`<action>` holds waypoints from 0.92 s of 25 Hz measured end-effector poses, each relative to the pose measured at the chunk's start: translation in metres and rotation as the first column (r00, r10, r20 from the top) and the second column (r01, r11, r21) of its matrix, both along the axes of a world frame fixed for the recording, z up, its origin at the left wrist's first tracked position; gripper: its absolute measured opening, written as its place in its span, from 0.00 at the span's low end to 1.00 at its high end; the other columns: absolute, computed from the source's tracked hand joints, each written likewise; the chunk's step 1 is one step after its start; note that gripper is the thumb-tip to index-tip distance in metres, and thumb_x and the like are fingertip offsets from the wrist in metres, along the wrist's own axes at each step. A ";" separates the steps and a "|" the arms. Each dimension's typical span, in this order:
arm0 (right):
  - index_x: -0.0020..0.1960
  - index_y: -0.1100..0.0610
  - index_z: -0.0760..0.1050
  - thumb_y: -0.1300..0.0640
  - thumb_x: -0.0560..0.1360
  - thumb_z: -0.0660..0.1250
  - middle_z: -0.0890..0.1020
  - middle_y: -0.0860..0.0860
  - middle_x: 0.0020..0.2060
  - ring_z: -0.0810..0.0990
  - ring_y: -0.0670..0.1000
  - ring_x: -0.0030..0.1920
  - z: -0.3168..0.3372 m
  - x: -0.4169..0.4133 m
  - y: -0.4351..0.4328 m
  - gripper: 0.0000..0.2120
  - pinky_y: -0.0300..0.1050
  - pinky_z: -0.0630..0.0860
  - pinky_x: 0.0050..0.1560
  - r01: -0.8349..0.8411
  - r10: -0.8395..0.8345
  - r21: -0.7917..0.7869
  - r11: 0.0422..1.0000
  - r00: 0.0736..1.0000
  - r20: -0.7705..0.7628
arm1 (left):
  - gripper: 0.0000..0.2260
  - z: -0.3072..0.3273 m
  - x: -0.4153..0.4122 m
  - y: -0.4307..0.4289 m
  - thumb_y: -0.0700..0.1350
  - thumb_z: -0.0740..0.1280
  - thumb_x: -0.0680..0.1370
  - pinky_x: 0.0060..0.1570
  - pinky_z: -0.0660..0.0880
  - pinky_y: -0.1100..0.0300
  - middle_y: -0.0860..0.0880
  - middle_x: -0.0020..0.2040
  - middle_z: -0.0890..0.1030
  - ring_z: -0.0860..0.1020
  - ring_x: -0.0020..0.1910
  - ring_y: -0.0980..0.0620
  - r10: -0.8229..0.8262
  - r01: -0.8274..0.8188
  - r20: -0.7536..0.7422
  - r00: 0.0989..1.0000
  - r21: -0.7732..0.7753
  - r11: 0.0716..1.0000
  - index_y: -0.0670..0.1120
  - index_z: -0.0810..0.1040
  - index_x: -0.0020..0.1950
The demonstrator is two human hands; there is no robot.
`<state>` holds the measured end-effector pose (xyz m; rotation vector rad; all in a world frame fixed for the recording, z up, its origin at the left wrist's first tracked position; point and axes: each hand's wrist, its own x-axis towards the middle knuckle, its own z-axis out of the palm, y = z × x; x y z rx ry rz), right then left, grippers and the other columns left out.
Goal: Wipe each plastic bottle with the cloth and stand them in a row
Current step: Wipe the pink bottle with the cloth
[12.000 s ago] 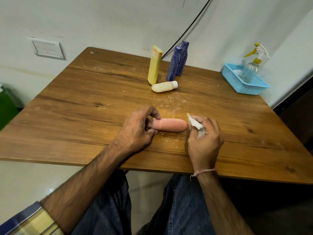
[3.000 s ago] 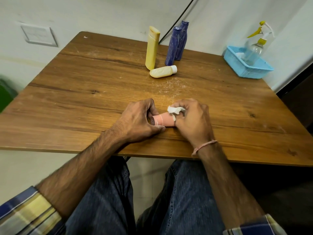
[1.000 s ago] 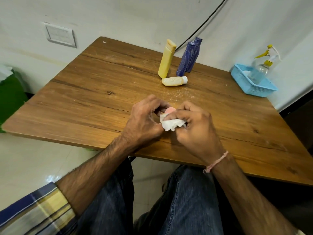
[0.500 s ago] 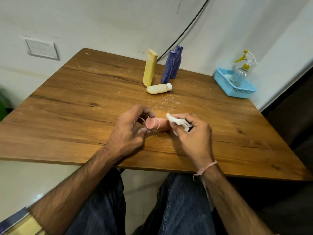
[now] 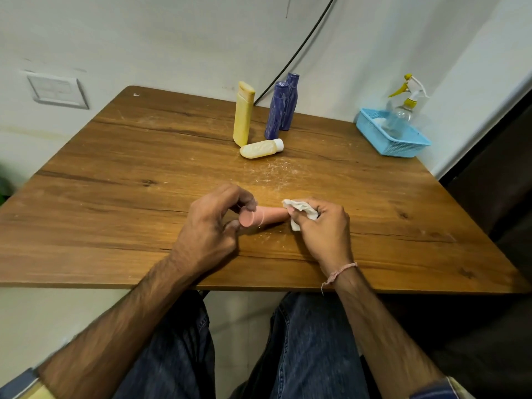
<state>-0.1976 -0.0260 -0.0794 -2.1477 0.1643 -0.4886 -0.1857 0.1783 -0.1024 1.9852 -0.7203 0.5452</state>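
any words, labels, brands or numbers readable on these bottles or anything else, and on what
No text reads legibly anywhere in this view.
blue bottles: pale markings on the sides, too blurred to read.
lying cream bottle: faint surface pattern, no legible letters.
tall yellow bottle, pink bottle, cloth, spray bottle, blue basket, wall switch plate: no print shows.

Five plastic bottles: one pink bottle, one yellow bottle, two blue bottles, one cream bottle. One cloth. One basket, one sprayer, far right corner.
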 end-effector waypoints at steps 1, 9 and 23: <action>0.51 0.54 0.86 0.58 0.73 0.76 0.85 0.47 0.44 0.82 0.44 0.45 0.001 -0.003 0.004 0.07 0.32 0.73 0.43 -0.004 0.004 -0.022 1.000 1.000 0.011 | 0.17 0.000 0.000 0.000 0.27 0.72 0.67 0.49 0.80 0.47 0.46 0.53 0.81 0.79 0.52 0.48 0.010 -0.010 0.019 1.000 0.019 1.000 0.42 0.77 0.51; 0.56 0.58 0.84 0.62 0.74 0.74 0.83 0.48 0.47 0.79 0.40 0.46 -0.003 -0.020 0.020 0.11 0.27 0.74 0.42 -0.144 0.166 -0.138 0.980 0.972 0.165 | 0.15 0.001 -0.001 -0.002 0.30 0.75 0.67 0.46 0.76 0.54 0.47 0.51 0.80 0.77 0.49 0.50 0.055 -0.060 0.059 0.997 0.088 0.994 0.41 0.79 0.50; 0.43 0.51 0.83 0.59 0.76 0.73 0.84 0.53 0.38 0.74 0.44 0.28 -0.006 0.019 -0.012 0.05 0.36 0.68 0.23 0.080 -0.089 0.589 0.804 0.996 -0.015 | 0.19 0.008 0.007 -0.004 0.47 0.78 0.70 0.40 0.77 0.61 0.55 0.42 0.78 0.77 0.39 0.58 0.312 -0.308 -0.403 0.860 0.077 0.948 0.52 0.74 0.56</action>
